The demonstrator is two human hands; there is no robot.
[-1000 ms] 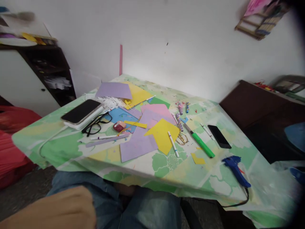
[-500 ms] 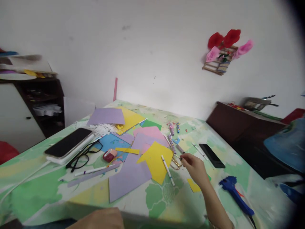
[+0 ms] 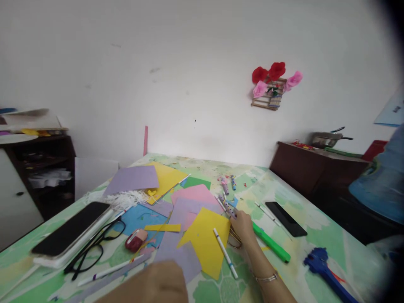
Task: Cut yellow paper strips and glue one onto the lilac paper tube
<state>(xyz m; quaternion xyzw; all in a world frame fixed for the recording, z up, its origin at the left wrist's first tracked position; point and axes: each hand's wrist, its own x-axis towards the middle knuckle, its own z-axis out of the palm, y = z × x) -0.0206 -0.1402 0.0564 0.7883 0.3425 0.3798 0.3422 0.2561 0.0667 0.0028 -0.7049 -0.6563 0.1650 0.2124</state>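
Observation:
My right hand [image 3: 242, 225] reaches over the table, its fingers closed at the lower end of a purple patterned stick [image 3: 226, 205]; what it grips is too small to tell. Gold-handled scissors [image 3: 235, 239] lie just under its wrist side. A green tool or ruler-like bar [image 3: 271, 243] lies to the right of this hand. My left hand [image 3: 164, 280] is blurred at the bottom edge, over purple paper [image 3: 176, 256], its fingers hidden. Between the hands lie yellow paper [image 3: 206, 235] and a white marker [image 3: 225, 253].
Black glasses [image 3: 97, 246], a phone on a white box [image 3: 72, 229] and a red case [image 3: 135, 240] are on the left. At right are a black phone [image 3: 285, 219] and a blue glue gun [image 3: 328, 273]. Purple sheets [image 3: 134, 181] and white shreds lie farther back.
The view has tilted up and shifted. My right hand has moved from the scissors toward the patterned stick. My left hand has come farther in over the paper. The green bar now shows.

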